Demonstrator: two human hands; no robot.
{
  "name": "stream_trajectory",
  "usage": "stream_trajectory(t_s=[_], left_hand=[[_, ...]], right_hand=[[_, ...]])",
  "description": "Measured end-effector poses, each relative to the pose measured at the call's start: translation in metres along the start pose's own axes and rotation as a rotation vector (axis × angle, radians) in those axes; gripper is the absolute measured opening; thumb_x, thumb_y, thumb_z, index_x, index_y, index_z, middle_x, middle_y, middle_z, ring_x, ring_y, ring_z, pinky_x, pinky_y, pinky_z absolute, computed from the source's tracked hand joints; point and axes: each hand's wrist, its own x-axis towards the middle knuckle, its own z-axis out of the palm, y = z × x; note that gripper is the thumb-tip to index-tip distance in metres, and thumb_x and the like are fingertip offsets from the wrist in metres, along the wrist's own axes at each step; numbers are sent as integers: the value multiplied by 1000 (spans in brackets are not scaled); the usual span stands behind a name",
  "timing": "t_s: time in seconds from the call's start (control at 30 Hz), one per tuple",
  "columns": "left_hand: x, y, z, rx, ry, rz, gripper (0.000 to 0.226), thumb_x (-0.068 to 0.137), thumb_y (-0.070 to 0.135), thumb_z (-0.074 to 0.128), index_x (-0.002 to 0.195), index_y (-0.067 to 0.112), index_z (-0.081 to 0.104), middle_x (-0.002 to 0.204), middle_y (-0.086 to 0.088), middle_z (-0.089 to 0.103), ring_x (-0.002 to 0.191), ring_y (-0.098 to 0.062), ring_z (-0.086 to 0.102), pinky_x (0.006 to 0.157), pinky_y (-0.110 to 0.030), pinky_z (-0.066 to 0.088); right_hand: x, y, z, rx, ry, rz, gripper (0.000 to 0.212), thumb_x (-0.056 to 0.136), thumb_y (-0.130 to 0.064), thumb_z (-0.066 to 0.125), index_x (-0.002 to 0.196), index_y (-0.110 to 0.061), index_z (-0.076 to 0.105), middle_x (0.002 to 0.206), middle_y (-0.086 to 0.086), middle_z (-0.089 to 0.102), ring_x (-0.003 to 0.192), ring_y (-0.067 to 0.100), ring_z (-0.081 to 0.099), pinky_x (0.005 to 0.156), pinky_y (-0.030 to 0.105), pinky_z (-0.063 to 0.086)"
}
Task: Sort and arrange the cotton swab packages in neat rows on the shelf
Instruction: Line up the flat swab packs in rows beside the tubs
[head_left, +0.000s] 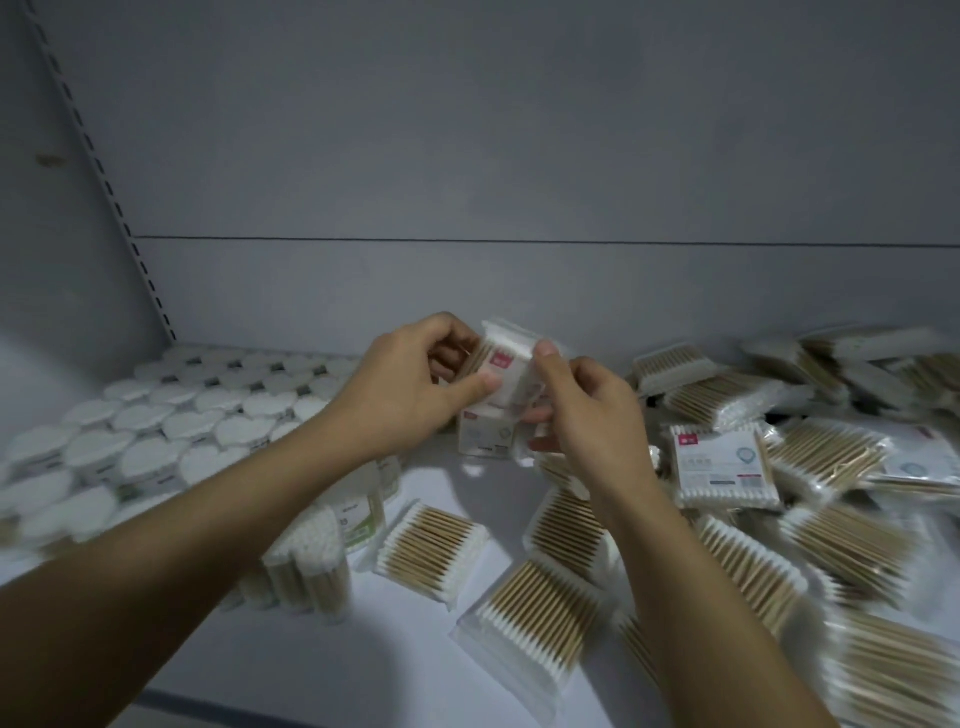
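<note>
Both hands meet above the middle of the white shelf (415, 613). My left hand (405, 384) and my right hand (587, 410) together grip a flat cotton swab package (506, 358) with a white label and a pink tag, held upright. Just below it another labelled package (485, 436) stands on the shelf near the back wall. Several flat packages of wooden-stick swabs (434, 540) lie loose under and in front of my hands. A jumbled heap of the same packages (831, 467) fills the right side.
Neat rows of heart-shaped white-lidded swab boxes (171, 421) cover the shelf's left part. One clear heart-shaped box (306, 561) lies on its side in front of them. The grey back panel (519, 156) and a slotted upright (104, 171) bound the shelf.
</note>
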Motion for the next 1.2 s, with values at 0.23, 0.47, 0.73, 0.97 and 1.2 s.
stream_trajectory(t_s=[0.23,0.47,0.73,0.97,1.2], left_hand=[[16,-13,-8,-104,-206,-116,30,76,34,78,99,20,63,93,2,71,88,-14,69,86,-36,56],[33,-6,1,595,-386,323,34,83,51,66,111,33,61,104,11,66,94,-9,58,80,-34,50],[54,-41,33,1062,-430,422,28,88,48,54,106,27,60,103,2,61,104,-20,53,85,-35,33],[56,-55,42,1040,-381,423,23,86,45,58,95,24,61,96,5,63,102,-19,51,89,-36,33],[37,-46,30,898,-369,213,50,84,56,57,126,30,52,112,5,63,115,-17,49,95,-40,27]], right_hand=[[2,6,-10,-233,-68,-192,20,77,-41,75,89,-26,68,79,-8,72,72,7,69,68,42,59],[3,14,-14,-657,-160,-234,32,77,-44,74,93,-16,68,77,-3,69,74,15,65,71,39,54],[8,14,-23,-718,-75,-276,26,81,-34,73,106,-26,68,75,-21,59,80,7,61,76,28,50],[9,13,-26,-846,-79,-315,30,84,-36,68,112,-26,65,85,-12,68,89,16,64,80,35,52],[-32,-18,-1,-1012,-580,-401,30,82,-57,61,98,-32,68,88,-13,67,86,8,60,74,32,49]])
